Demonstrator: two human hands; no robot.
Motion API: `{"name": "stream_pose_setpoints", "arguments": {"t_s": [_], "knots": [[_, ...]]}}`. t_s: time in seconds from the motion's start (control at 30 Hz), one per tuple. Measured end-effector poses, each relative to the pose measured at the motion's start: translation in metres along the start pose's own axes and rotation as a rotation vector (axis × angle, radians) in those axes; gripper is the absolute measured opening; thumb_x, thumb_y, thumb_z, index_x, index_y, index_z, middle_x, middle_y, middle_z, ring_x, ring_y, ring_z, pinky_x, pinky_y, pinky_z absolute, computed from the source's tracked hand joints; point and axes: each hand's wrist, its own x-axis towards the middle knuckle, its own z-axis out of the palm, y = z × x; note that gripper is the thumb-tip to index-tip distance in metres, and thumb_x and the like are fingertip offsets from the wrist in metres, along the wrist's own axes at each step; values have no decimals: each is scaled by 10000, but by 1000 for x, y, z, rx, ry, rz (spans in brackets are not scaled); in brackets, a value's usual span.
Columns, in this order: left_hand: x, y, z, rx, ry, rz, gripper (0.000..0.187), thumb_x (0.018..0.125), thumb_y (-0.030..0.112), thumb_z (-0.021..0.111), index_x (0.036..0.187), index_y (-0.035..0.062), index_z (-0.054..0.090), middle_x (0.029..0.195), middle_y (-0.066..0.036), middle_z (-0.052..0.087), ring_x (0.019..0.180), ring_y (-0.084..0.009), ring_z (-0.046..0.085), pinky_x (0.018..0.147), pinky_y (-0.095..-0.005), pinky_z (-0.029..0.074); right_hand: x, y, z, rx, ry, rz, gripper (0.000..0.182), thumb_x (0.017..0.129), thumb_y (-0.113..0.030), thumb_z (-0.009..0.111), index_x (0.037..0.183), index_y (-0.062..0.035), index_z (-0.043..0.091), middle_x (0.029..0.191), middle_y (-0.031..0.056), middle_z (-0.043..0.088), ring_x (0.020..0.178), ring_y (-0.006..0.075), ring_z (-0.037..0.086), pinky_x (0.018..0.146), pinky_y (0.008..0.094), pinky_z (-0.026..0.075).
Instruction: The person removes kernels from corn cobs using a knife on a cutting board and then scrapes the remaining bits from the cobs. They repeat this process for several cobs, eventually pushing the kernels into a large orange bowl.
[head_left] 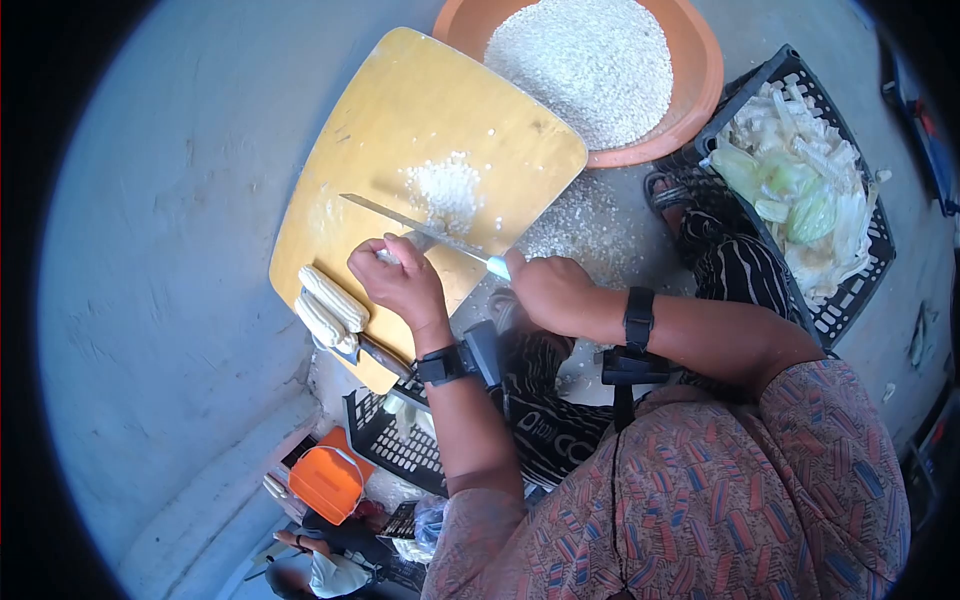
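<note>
My right hand [553, 292] is closed round the light blue handle of a knife [415, 222], whose long blade reaches left over the yellow board [380, 110]. Just under the blade, my left hand [405, 282] grips a corn cob [420, 240], mostly hidden by the fingers and the knife. Loose white kernels [445, 190] lie in a small heap beyond the blade. To the left of my left hand, white corn cobs [335, 298] rest on the board beside a second knife with a brown handle [383, 355].
A large orange basin [700, 90] of white kernels stands behind the board. Black crates, one with husks [795, 190] at right and another [420, 455] below the board, flank my legs. An orange bucket [328, 485] and another person [345, 570] are at lower left. Kernels litter the floor.
</note>
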Motion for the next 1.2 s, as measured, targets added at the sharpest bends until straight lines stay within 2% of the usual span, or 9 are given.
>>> {"name": "stream_pose_setpoints", "arguments": {"t_s": [0.07, 0.3, 0.37, 0.57, 0.7, 0.77, 1.0, 1.07, 1.2], "knots": [[2, -1, 0, -22, -4, 4, 133, 822, 87, 526, 805, -10, 436, 801, -143, 445, 721, -296, 458, 653, -397, 385, 3, 4, 6, -26, 76, -46, 144, 829, -65, 416, 912, 46, 453, 637, 185, 588, 611, 355, 607, 535, 457, 457], [3, -5, -1, -73, -26, -33, 126, 819, 83, 519, 812, -11, 436, 806, -144, 448, 730, -293, 463, 669, -388, 394, 22, 5, 10, 29, 30, -34, 191, 772, -28, 480, 946, 46, 452, 724, 232, 604, 708, 401, 612, 617, 469, 480], [1, -5, -1, -85, -26, -36, 127, 818, 82, 521, 809, -12, 437, 805, -144, 448, 731, -292, 464, 669, -385, 396, 28, 9, 18, -40, 148, -103, 140, 830, -72, 413, 903, 38, 462, 647, 188, 600, 611, 352, 616, 541, 441, 472], [-3, -5, -1, -98, -36, 22, 128, 818, 79, 524, 809, -15, 437, 795, -144, 447, 724, -286, 465, 667, -375, 400, 41, 14, 26, -12, 236, -140, 114, 821, -60, 429, 879, 25, 477, 641, 189, 607, 605, 340, 626, 524, 427, 481], [-1, -14, -3, -144, -35, -36, 129, 824, 80, 523, 811, -17, 439, 793, -139, 447, 712, -273, 462, 659, -365, 402, 35, 12, 23, -47, 220, -129, 116, 816, -64, 443, 881, 25, 480, 639, 184, 605, 597, 336, 624, 518, 428, 481], [1, -23, -2, -192, -47, -88, 126, 825, 77, 521, 814, -20, 441, 791, -139, 449, 712, -265, 464, 659, -360, 403, 30, 9, 21, -32, 78, -28, 180, 792, -48, 458, 954, 29, 474, 738, 234, 605, 703, 386, 619, 620, 458, 486], [5, -32, -5, -160, 13, -83, 127, 838, 82, 510, 810, -20, 439, 764, -119, 457, 678, -217, 458, 642, -341, 401, 48, 9, 21, -33, 63, -11, 169, 813, -63, 470, 951, 34, 472, 765, 237, 607, 731, 397, 614, 648, 464, 482], [6, -42, -8, -283, -4, -409, 132, 843, 101, 514, 834, -6, 437, 731, -93, 456, 640, -186, 442, 612, -313, 392, 53, 11, 25, 29, 171, -31, 142, 830, -56, 432, 921, 39, 487, 697, 193, 601, 649, 357, 614, 593, 439, 481], [11, -55, -10, -415, -49, -689, 190, 811, 111, 551, 918, 2, 437, 744, -58, 456, 660, -150, 442, 598, -287, 381, 47, 5, 11, 11, 150, -70, 150, 822, -61, 469, 931, 39, 490, 727, 207, 601, 677, 372, 606, 615, 446, 472]]}}
